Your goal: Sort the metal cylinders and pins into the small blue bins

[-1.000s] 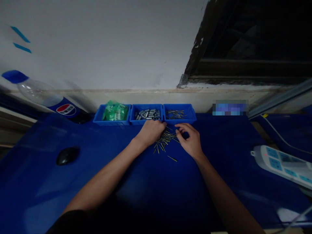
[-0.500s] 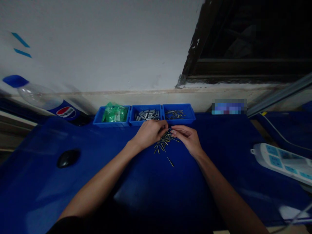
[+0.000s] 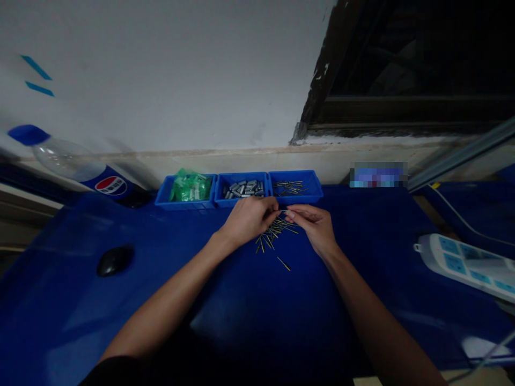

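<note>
My left hand (image 3: 252, 215) and my right hand (image 3: 314, 221) meet above a pile of thin, dark and brass-coloured metal pins (image 3: 277, 229). Between their closed fingertips runs one slender metal pin (image 3: 283, 210), which both hands appear to pinch at opposite ends. My fingers cover most of it. A single pin (image 3: 284, 263) lies apart on the blue tabletop, nearer to me. Just behind my hands, a blue bin (image 3: 316, 197) holds similar pins. Beside it, the middle bin (image 3: 219, 202) contains short silver metal cylinders (image 3: 244, 189).
The left bin (image 3: 163, 203) holds a green plastic bag (image 3: 189, 186). A Pepsi bottle (image 3: 108, 185) leans at the back left, with a black computer mouse (image 3: 112, 261) in front. At the right lie a white power strip (image 3: 462, 260) and a cable. A wall stands behind the bins.
My right hand has shifted slightly right, widening the gap between my fingertips so more of the thin pin shows. My left hand has hardly moved. The view has shifted a little.
</note>
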Motion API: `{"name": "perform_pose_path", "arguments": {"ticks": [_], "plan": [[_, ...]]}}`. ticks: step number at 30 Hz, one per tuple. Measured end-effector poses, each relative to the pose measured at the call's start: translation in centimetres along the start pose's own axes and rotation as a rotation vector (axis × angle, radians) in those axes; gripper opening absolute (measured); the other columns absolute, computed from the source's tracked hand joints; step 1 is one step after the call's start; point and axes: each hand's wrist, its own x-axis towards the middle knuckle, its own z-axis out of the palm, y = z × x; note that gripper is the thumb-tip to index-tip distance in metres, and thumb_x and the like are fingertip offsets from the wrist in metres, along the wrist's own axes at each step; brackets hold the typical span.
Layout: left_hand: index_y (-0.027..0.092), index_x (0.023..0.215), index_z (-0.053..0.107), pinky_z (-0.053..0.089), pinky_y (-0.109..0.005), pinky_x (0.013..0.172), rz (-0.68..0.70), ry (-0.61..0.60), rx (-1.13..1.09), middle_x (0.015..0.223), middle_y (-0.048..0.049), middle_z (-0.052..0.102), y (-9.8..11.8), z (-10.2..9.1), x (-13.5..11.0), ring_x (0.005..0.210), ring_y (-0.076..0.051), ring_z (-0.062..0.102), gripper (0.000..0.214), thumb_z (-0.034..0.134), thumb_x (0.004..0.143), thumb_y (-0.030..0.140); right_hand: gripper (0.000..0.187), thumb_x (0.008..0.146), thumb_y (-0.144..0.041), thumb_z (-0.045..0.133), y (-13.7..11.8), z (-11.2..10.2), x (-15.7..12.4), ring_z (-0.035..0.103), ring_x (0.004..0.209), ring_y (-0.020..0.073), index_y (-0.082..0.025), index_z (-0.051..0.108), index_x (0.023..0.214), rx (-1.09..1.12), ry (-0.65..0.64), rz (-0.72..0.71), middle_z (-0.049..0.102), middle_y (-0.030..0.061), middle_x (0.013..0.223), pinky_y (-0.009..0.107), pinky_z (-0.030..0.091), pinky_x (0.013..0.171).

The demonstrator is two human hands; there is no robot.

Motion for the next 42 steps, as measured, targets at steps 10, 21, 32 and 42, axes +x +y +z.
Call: {"name": "perform_pose_path", "arguments": {"ticks": [10, 21, 32, 42], "plan": [[0.018, 0.106, 0.075, 0.049, -0.034, 0.073, 0.168, -0.191, 0.046, 0.095, -0.0076, 0.075, 0.3, -0.9, -0.1, 0.081, -0.020, 0.070, 0.014, 0.062, 0.099, 0.018, 0.059, 0.087, -0.029, 0.082, -0.1, -1.8, 0.9, 0.074, 0.124, 0.0306, -0.039, 0.066, 0.143, 0.001, -0.057, -0.160, 0.071, 0.0028, 0.145, 0.056, 0.055, 0.115], [0.018, 0.088, 0.077, 0.054, -0.033, 0.091, 0.476, -0.510, -0.014, 0.094, -0.0056, 0.072, 1.9, 2.7, -1.0, 0.093, -0.020, 0.068, 0.013, 0.073, 0.087, 0.006, 0.037, 0.087, -0.028, 0.079, -1.1, -2.0, 0.7, 0.079, 0.093, 0.0248, -0.034, 0.075, 0.123, -0.003, -0.021, -0.128, 0.079, 0.0040, 0.129, 0.046, 0.064, 0.087], [0.017, 0.104, 0.064, 0.053, -0.032, 0.082, 0.202, -0.153, -0.091, 0.096, -0.0073, 0.071, 0.6, 1.0, -0.1, 0.087, -0.019, 0.067, 0.015, 0.049, 0.104, 0.014, 0.023, 0.087, -0.032, 0.080, -0.8, -2.2, 0.9, 0.070, 0.072, 0.0174, -0.030, 0.081, 0.110, -0.016, 0.007, -0.141, 0.081, 0.0011, 0.090, 0.036, 0.059, 0.075], [0.018, 0.106, 0.068, 0.057, -0.033, 0.083, 0.093, 0.011, -0.284, 0.094, -0.0058, 0.077, -0.5, 0.8, 0.1, 0.086, -0.017, 0.074, 0.013, 0.064, 0.094, 0.020, 0.020, 0.079, -0.039, 0.088, -0.7, -1.3, 0.2, 0.078, 0.072, 0.0215, -0.025, 0.086, 0.093, -0.111, -0.129, -0.009, 0.083, 0.0038, 0.079, 0.038, 0.064, 0.074]]}}
